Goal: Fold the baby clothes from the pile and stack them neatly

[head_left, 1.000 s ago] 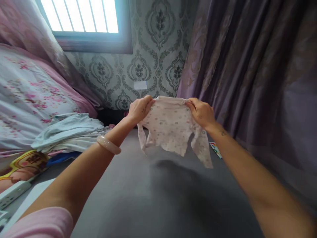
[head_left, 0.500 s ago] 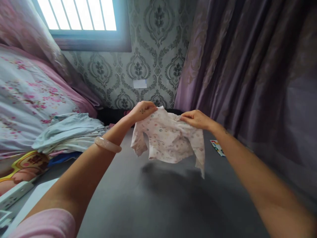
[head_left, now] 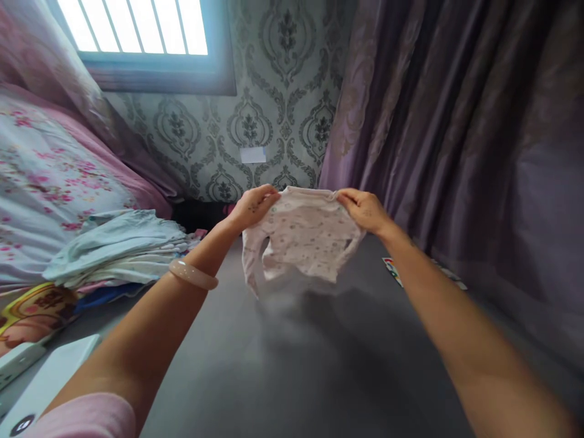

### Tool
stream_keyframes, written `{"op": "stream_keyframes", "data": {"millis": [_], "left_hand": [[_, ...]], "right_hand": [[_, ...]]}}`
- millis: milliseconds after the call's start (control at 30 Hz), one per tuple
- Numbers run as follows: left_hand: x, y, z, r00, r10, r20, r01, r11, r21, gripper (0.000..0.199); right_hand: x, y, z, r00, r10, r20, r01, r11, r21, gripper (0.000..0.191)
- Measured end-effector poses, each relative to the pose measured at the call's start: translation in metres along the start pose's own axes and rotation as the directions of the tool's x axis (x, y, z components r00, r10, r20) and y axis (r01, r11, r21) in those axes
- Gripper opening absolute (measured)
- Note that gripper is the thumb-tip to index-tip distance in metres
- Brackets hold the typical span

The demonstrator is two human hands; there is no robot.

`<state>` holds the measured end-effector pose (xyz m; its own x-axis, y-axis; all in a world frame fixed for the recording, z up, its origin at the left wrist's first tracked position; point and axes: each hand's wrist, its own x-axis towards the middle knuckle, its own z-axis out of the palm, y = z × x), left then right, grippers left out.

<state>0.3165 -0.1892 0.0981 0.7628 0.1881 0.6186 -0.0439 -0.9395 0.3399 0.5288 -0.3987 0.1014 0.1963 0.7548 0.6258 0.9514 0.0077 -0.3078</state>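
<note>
A small long-sleeved shirt (head_left: 308,234), pale pink-white with a tiny scattered print, hangs in the air above a grey flat surface (head_left: 292,365). My left hand (head_left: 255,205) pinches it at one shoulder, beside the neckline. At the opposite shoulder my right hand (head_left: 364,208) grips the fabric between thumb and fingers. The neckline is stretched fairly straight between both hands. One sleeve dangles below my left hand; its end is blurred by motion. The other sleeve hangs partly folded under my right hand.
To the left lies a pile of folded light-blue and white clothes (head_left: 123,243) by floral bedding (head_left: 55,176). A power strip (head_left: 20,362), a white device (head_left: 55,377) and a yellow printed item (head_left: 39,310) sit front left. A colourful card (head_left: 392,269) lies right, near purple curtains (head_left: 438,152).
The shirt's neckline has been pulled straighter and its body has swung, with the hem and sleeves shifting. Both hands still hold it, my right hand slightly higher. The camera view has shifted slightly.
</note>
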Motion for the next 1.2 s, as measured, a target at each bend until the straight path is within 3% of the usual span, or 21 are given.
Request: {"op": "stream_keyframes", "data": {"millis": [133,400,600,800,900,1033,1200], "left_hand": [[-0.003,-0.008,0.001,0.994,0.026,0.103,-0.023,0.999,-0.028,0.037],[-0.008,-0.008,0.012,0.993,-0.078,0.09,0.085,0.994,-0.075,0.036],[-0.018,-0.007,0.029,0.98,-0.162,-0.115,0.151,0.984,-0.094,0.027],[-0.037,0.02,0.036,0.908,-0.167,-0.383,0.182,0.983,0.003,0.023],[-0.06,0.038,0.021,0.937,-0.054,-0.346,0.106,0.986,0.132,0.027],[-0.094,0.066,-0.02,0.975,0.101,-0.2,-0.053,0.971,0.233,0.028],[-0.093,0.099,-0.077,0.976,0.137,-0.171,-0.084,0.955,0.284,0.023]], "right_hand": [[0.0,0.013,-0.001,0.999,0.022,0.05,-0.023,1.0,0.018,0.036],[-0.005,0.018,0.008,0.995,0.096,-0.02,-0.096,0.995,0.021,0.035],[-0.01,-0.006,0.001,0.982,0.147,-0.117,-0.162,0.977,-0.136,0.035],[-0.027,-0.032,-0.012,0.972,0.061,-0.229,-0.112,0.969,-0.219,0.042],[-0.049,-0.044,-0.025,0.975,0.04,-0.22,-0.081,0.98,-0.181,0.042],[-0.083,-0.066,-0.048,0.988,0.069,-0.139,-0.081,0.993,-0.084,0.036],[-0.091,-0.098,-0.075,0.985,0.165,-0.058,-0.16,0.984,0.082,0.031]]}}
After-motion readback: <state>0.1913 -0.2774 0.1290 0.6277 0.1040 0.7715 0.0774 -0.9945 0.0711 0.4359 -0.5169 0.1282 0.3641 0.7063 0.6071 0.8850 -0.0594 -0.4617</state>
